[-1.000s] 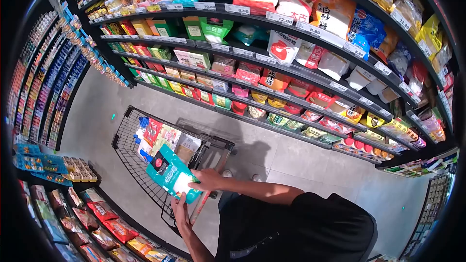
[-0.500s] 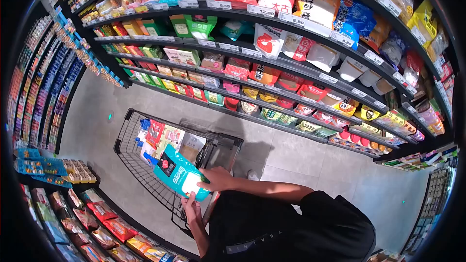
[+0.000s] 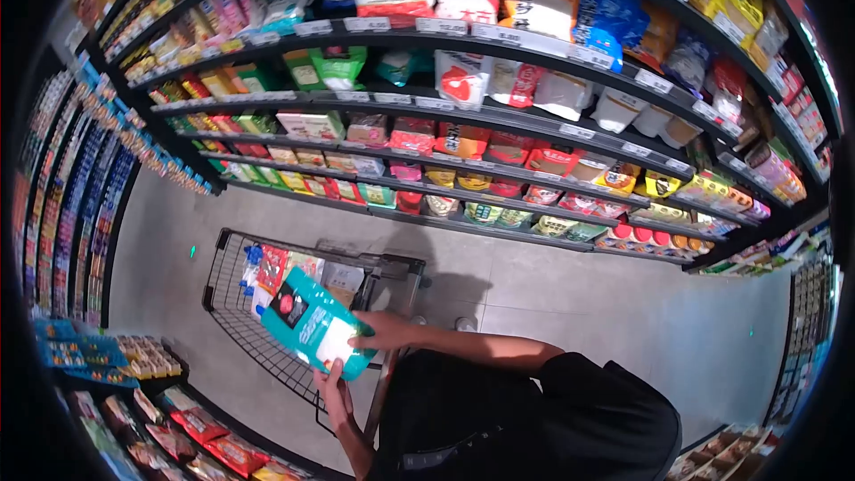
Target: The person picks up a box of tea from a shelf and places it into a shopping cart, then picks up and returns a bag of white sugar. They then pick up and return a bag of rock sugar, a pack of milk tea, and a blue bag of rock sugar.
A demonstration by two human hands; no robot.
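A teal plastic bag (image 3: 312,321) with a black panel, white lettering and a white patch is held tilted over the shopping cart (image 3: 258,338). My right hand (image 3: 381,331) grips its near upper corner, fingers closed on the edge. From below, my left hand (image 3: 335,392) pinches the lower edge, thumb on the front face. Behind the bag, the cart holds a red packet (image 3: 272,267), a clear-and-brown packet (image 3: 343,281) and some items with blue parts (image 3: 252,256), partly hidden by the bag.
A long shelf (image 3: 401,102) of bagged goods with price tags runs along the far side. Snack bags (image 3: 200,419) fill a low shelf at lower left, beside a blue display (image 3: 80,347). More racks (image 3: 71,205) stand left. Grey tiled floor (image 3: 570,303) lies around the cart.
The view has shifted, so the shelf sits further left and the cart lower. Both hands still hold the teal bag, which appears slightly lower and further left in view.
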